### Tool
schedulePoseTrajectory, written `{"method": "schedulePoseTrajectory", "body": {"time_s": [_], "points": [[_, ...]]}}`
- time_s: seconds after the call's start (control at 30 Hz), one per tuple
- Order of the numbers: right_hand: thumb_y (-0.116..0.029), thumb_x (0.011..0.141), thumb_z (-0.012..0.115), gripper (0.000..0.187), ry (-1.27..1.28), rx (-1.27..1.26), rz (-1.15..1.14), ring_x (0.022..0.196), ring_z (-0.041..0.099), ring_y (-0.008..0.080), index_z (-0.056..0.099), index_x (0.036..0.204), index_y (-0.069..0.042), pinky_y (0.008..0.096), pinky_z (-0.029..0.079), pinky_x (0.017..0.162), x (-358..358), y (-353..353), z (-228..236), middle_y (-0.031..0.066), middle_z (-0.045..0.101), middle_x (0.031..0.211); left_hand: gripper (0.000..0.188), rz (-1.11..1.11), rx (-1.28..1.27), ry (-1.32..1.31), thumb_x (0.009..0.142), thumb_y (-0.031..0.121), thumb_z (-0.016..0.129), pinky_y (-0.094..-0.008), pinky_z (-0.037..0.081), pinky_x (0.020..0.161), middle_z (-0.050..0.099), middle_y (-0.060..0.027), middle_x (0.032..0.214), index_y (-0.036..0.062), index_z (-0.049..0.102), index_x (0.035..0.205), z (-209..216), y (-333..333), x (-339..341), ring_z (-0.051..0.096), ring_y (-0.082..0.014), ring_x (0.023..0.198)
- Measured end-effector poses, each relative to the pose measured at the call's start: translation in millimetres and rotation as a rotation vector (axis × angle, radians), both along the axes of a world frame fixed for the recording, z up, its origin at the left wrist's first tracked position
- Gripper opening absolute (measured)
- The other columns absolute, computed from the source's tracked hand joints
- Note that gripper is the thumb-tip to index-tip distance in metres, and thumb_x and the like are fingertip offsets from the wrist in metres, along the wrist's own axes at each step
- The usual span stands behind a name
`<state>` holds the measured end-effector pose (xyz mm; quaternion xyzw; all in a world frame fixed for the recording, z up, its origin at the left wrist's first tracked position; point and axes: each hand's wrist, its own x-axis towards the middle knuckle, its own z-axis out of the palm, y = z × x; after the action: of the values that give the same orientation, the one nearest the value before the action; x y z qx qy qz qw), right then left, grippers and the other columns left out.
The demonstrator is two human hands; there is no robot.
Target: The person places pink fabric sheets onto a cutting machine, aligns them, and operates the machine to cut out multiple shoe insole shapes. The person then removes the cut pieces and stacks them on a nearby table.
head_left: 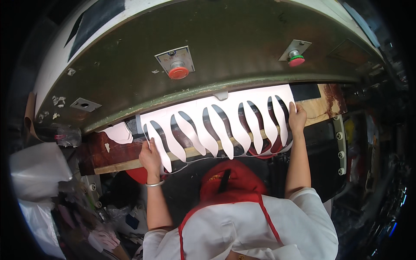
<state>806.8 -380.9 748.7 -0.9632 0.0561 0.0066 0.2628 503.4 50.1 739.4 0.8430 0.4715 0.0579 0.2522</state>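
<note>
Sheet handling: white sheet point(232, 110) with curved cut-outs lies across the wooden board point(113, 167), just under the green machine beam point(242, 56), its near side overhanging toward the body. Both sides are best kept level and lightly, evenly taut; judged floppy, the narrow strips between openings could snag or tear if one side is pulled ahead. Left hand point(150, 158) pinches the left edge, thumb up, forearm nearly upright in view; right hand point(297, 118) pinches the right edge, farther forward, elbow slightly bent.

head fisheye | head-worn | facing down | near, above left hand point(150, 157), right hand point(297, 118)
</note>
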Motion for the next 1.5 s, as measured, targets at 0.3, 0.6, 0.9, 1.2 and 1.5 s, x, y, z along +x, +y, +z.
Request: {"method": "schedulePoseTrajectory", "body": {"time_s": [0.3,0.6,0.9,1.2,1.5], "points": [[-0.012,0.075,0.073,0.060,-0.334,0.041,-0.001,0.110,0.048,0.0317,0.049,0.129,-0.002,0.0414,0.040,0.096,-71,73,46,0.0183,0.056,0.113,0.033,-0.007,-0.093,-0.058,0.092,0.033,0.055,-0.0494,0.042,0.055,0.058,-0.0220,0.065,0.0033,0.056,0.078,-3,-36,-76,0.057,-0.0438,0.063],[-0.021,0.054,0.085,0.100,-0.127,0.075,0.547,0.128,0.031,0.0418,0.035,0.139,-0.006,0.0452,0.033,0.104,-175,178,32,0.0252,0.031,0.137,0.029,-0.066,0.026,-0.006,0.089,0.033,0.058,-0.0472,0.043,0.051,0.059,-0.0167,0.060,0.0052,0.057,0.081,1,-89,-142,0.058,-0.0392,0.056],[-0.004,0.052,0.082,0.096,0.026,0.383,0.430,0.114,0.050,0.0263,0.036,0.136,-0.007,0.0360,0.041,0.097,-180,84,57,0.0154,0.052,0.122,0.027,-0.103,-0.027,-0.045,0.090,0.029,0.057,-0.0457,0.042,0.049,0.057,-0.0178,0.059,0.0046,0.055,0.080,-29,-107,-195,0.057,-0.0396,0.054],[-0.010,0.054,0.081,0.101,-0.246,0.145,0.505,0.124,0.033,0.0417,0.029,0.140,-0.004,0.0456,0.033,0.104,-177,73,22,0.0249,0.034,0.133,0.027,-0.092,-0.030,-0.095,0.091,0.028,0.058,-0.0434,0.043,0.050,0.059,-0.0185,0.063,0.0036,0.054,0.079,-22,-108,-191,0.058,-0.0397,0.057],[-0.028,0.069,0.077,0.103,-0.319,0.155,0.452,0.134,0.020,0.0468,0.015,0.145,0.004,0.0474,0.022,0.110,-56,108,65,0.0315,0.014,0.145,0.030,-0.025,-0.066,0.007,0.091,0.031,0.059,-0.0442,0.043,0.050,0.061,-0.0181,0.064,0.0039,0.056,0.078,30,-84,-117,0.061,-0.0385,0.059]]}}
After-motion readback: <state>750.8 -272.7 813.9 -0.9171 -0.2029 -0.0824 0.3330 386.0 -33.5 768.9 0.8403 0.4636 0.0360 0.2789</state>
